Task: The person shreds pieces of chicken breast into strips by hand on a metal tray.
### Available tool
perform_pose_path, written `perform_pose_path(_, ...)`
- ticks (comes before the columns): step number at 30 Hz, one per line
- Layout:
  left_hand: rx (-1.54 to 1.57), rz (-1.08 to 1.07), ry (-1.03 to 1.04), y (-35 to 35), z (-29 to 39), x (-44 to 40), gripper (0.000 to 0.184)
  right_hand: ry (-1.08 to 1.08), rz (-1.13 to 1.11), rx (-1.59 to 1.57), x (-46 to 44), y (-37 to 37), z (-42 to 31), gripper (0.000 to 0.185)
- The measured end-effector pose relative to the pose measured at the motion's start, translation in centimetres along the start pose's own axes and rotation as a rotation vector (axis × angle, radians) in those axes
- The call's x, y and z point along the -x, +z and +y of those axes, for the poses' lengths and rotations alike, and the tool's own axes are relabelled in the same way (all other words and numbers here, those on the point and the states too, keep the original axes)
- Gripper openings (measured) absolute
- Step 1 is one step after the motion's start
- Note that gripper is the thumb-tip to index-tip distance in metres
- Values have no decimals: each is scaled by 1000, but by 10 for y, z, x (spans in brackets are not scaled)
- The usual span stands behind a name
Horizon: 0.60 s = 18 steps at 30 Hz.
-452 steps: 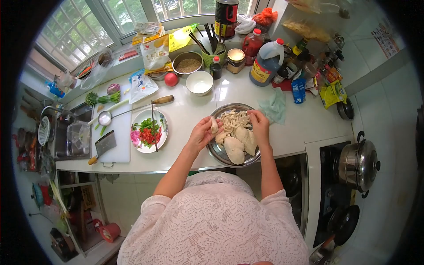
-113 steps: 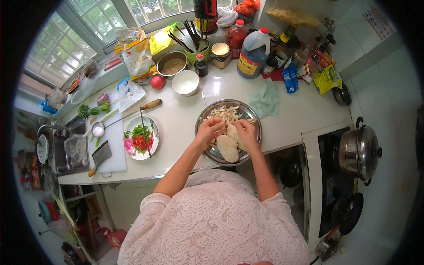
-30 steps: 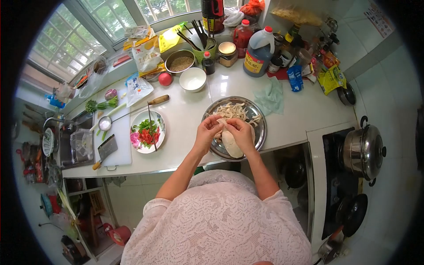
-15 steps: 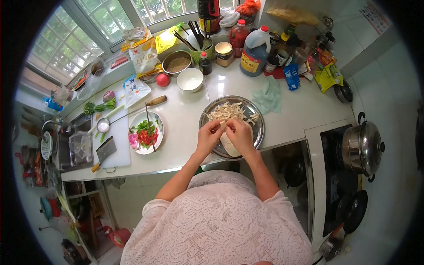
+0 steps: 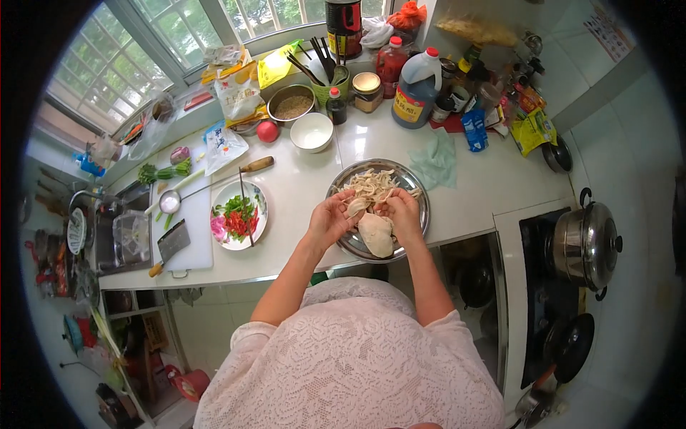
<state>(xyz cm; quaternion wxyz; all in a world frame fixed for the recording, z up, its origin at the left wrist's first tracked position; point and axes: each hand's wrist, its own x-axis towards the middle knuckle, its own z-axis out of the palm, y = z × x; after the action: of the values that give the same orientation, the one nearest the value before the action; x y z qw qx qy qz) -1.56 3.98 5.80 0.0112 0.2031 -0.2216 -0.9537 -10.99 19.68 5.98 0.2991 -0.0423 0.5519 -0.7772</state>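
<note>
Both hands are over a round steel plate [image 5: 424, 222]. My left hand [image 5: 330, 220] holds a small pale piece of cooked chicken [image 5: 356, 207] in its fingers. My right hand [image 5: 404, 218] is closed in a pinch at the plate's right side, with a thin shred of chicken [image 5: 386, 195] at its fingertips. Between the hands, a larger chunk of chicken breast [image 5: 376, 236] lies on the near part of the plate. A loose heap of shredded chicken [image 5: 373, 183] covers the far part.
Left of the steel plate, a patterned plate [image 5: 222, 198] holds chopped green and red peppers with chopsticks across it. A cleaver [image 5: 173, 240] lies on the white cutting board [image 5: 198, 250]. Behind stand a white bowl [image 5: 311, 133] and a large jug [image 5: 416, 93]. A pot [image 5: 584, 243] is at right.
My hands have moved apart, having been together over the chicken. The small piece now sits in my left hand, a shred at my right fingertips, and the larger chunk shows between them.
</note>
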Motion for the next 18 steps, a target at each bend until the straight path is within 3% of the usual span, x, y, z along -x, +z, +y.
perform_pose_path(5, 101, 32, -67, 9, -4, -1, 32, 105, -68, -91, 0, 3, 2, 6)
perform_pose_path(7, -81, -22, -20, -3, -11, -7, 30, 53, -68, -227, -4, 2, 6, 7)
perform_pose_path(9, 14, -23, -45, -12, -10, -12, 29, 2, -68, -362, -9, 0, 8, 9)
perform_pose_path(11, 111, -22, -67, -15, -8, -11, 28, -87, 148, -117, -17, -4, 6, 9)
perform_pose_path(12, 132, -11, -51, -8, -5, -8, 27, -86, 147, -116, -24, -9, 13, 9)
perform_pose_path(14, 156, -2, -37, -1, -4, -5, 26, -544, 209, 689, -39, -23, 33, 14)
perform_pose_path(18, 127, 11, -25, -2, -3, -5, 26, -721, 152, 817, -26, -11, 33, 14)
